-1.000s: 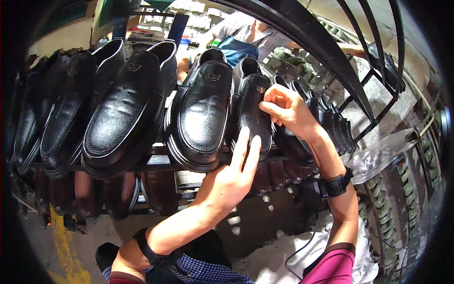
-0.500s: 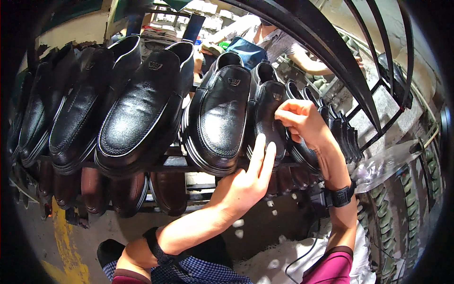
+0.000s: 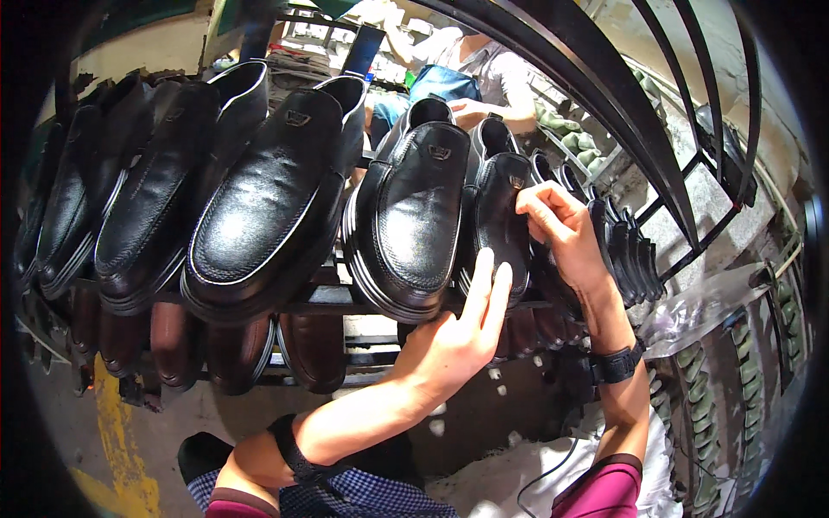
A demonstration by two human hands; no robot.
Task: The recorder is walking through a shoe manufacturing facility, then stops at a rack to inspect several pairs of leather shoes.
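Black leather slip-on shoes stand in a row on a dark metal rack, toes toward me. Both my hands are at one shoe [image 3: 499, 211] right of the middle, with a small metal ornament on its upper. My left hand [image 3: 449, 350] is at its toe, two fingers stretched upward and held close together; its thumb is hidden. Beside the same shoe's upper, just below the ornament, my right hand [image 3: 563, 231] has thumb and forefinger pinched. Whatever lies between those fingertips is too small to make out. Immediately left stands a larger-looking black shoe [image 3: 420, 224].
Brown shoes [image 3: 313, 352] line the tier below. Curved black metal bars [image 3: 596, 78] arch over the right side. Beyond the rack, a person [image 3: 492, 82] in a light shirt is at work. Clear plastic sheeting [image 3: 699, 315] hangs at right, and white sacking [image 3: 518, 475] lies below.
The shoes and both my hands appear slightly farther right in the picture; my right hand stays pinched. The person behind has drawn in one outstretched arm and raised the other.
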